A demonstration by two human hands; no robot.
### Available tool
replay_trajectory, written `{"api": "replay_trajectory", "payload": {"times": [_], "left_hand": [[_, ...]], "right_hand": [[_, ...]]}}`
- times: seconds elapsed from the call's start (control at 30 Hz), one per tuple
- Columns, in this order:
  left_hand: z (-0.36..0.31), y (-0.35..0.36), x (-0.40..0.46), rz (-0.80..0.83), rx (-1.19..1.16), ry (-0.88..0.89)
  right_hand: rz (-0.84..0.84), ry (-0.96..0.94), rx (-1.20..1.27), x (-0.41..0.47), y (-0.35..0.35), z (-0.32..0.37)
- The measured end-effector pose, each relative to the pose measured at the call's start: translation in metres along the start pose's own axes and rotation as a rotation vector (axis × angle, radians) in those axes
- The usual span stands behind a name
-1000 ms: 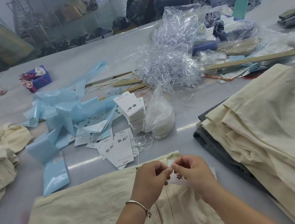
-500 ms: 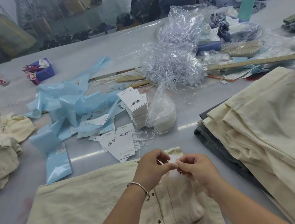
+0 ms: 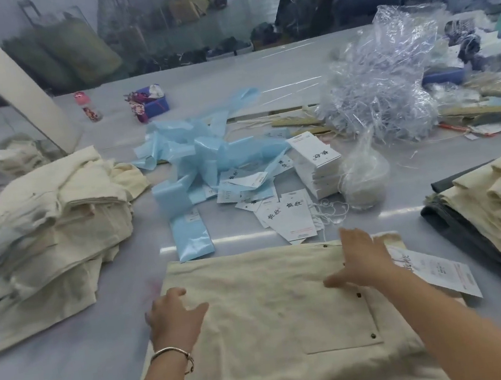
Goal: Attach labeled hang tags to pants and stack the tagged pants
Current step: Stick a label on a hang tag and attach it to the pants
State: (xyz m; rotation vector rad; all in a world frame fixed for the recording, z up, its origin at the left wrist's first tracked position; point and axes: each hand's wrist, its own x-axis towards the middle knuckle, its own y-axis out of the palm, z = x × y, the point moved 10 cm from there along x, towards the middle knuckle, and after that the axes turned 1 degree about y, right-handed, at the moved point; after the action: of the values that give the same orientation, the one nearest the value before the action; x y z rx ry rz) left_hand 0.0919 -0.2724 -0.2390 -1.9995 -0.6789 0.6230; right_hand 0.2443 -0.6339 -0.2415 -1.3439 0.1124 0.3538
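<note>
A folded cream pair of pants (image 3: 269,309) lies flat before me on the grey table. My left hand (image 3: 172,318) rests on its left edge with the fingers curled over the fabric. My right hand (image 3: 360,259) lies flat and spread on the upper right part. A white hang tag (image 3: 441,272) sticks out from the pants' right edge. A stack of white hang tags (image 3: 316,161) and loose tags (image 3: 291,216) lie beyond the pants. A cream pants pile (image 3: 54,223) sits at the left.
Another pile of cream and grey pants (image 3: 496,206) fills the right side. Blue plastic bags (image 3: 206,160), a heap of clear plastic fasteners (image 3: 375,101), a bag of white string (image 3: 363,177) and wooden rulers (image 3: 485,108) lie across the middle of the table (image 3: 42,364).
Both hands left the tag they were pinching at the waistband and now spread apart on the pants. The tag lies at the right edge. The view has swung left.
</note>
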Motion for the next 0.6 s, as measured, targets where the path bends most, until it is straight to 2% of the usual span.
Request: {"api": "replay_trajectory", "payload": {"times": [0.07,0.13,0.37,0.5,0.6], "left_hand": [[0.043,-0.011,0.004,0.021,0.066,-0.088],[0.069,-0.012,0.004,0.044,0.006,-0.113],[0.079,-0.001,0.009,0.071,-0.302,0.000],[0.056,-0.033,-0.016,-0.143,-0.440,0.158],[0.019,-0.059,-0.049,-0.286,-0.521,0.375]], "right_hand": [[-0.006,0.078,-0.069,0.002,0.004,-0.006],[-0.064,0.099,-0.150,-0.001,0.003,-0.003],[-0.123,0.188,-0.268,-0.034,0.010,0.013],[-0.185,0.194,-0.289,-0.065,0.015,0.026],[-0.271,0.210,-0.250,-0.092,0.013,0.022]]}}
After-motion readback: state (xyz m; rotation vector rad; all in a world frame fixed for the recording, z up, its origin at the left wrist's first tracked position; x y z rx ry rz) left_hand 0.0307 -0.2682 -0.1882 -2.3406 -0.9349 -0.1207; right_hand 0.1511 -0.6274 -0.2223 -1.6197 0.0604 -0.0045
